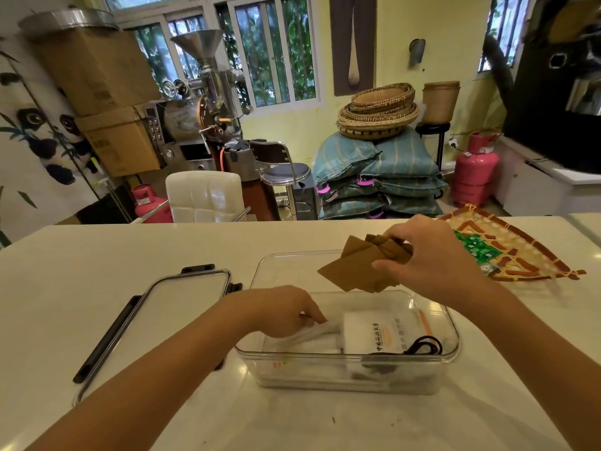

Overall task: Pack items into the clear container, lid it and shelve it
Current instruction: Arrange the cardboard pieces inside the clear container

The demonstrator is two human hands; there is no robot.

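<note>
A rectangular clear plastic container (349, 362) with rounded corners sits open on the smooth, pale glossy countertop (97, 262), near the middle. Inside it lie a flat white printed packet (377, 333), a crinkled translucent white wrapper (309, 336) and a coiled black cord (422, 346). The left hand (279, 312) reaches into the container's left end, fingers pinched together on the wrapper. The right hand (432, 258) hovers over the container's far right side, fingers clamped on a fanned stack of flat brown square paper sachets (357, 265). Left of the container rests its clear rectangular lid with black clip latches (156, 317), lying flat. At the far right lies a woven bamboo tray (520, 252), fan-shaped with an open lattice, carrying shiny green packets (478, 250).
</note>
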